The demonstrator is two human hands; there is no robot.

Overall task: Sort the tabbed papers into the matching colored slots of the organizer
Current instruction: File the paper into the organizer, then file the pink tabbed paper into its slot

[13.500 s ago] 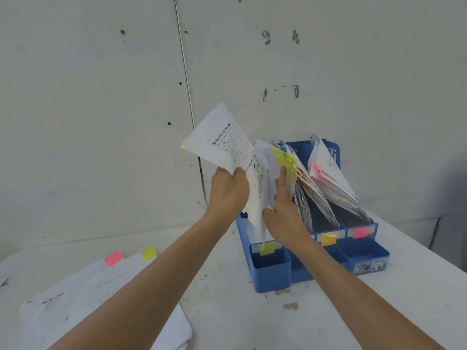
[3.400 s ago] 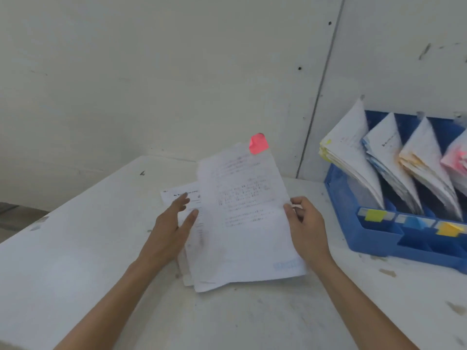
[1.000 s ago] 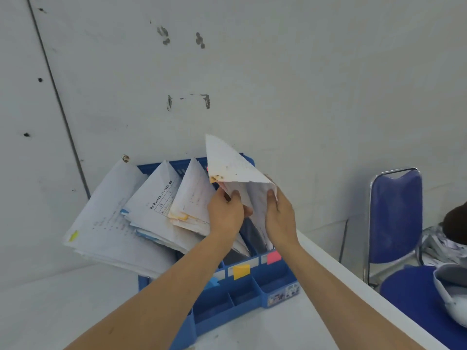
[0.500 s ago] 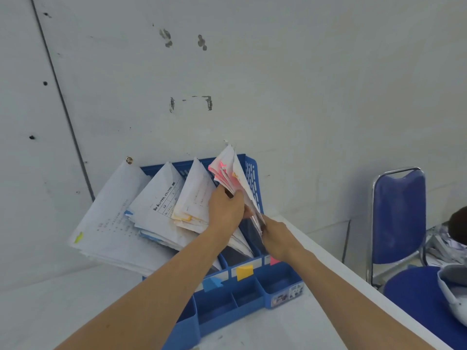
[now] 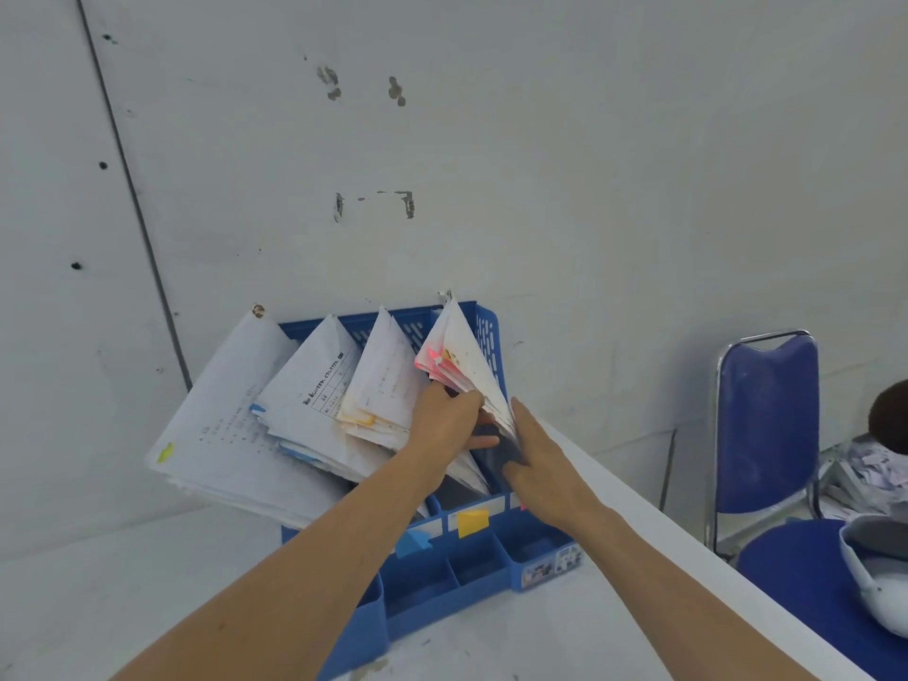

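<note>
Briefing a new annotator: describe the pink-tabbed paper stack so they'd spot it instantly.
On the white table, find the blue organizer against the wall. Four paper stacks fan out of it; the pink-tabbed stack is the rightmost, between the left hand and right hand. Only it shows pink tabs; its neighbour, the orange-tabbed stack, does not.

Single head-worn wide-angle view, facing forward and down, close over blue organizer (image 5: 486,336), wall (image 5: 540,140) behind

Both bare arms reach forward, hands nearly touching. Left hand (image 5: 444,420) is gripping the papers (image 5: 464,349), right hand (image 5: 540,466) pretty much flat, fingers straight against them.
</note>
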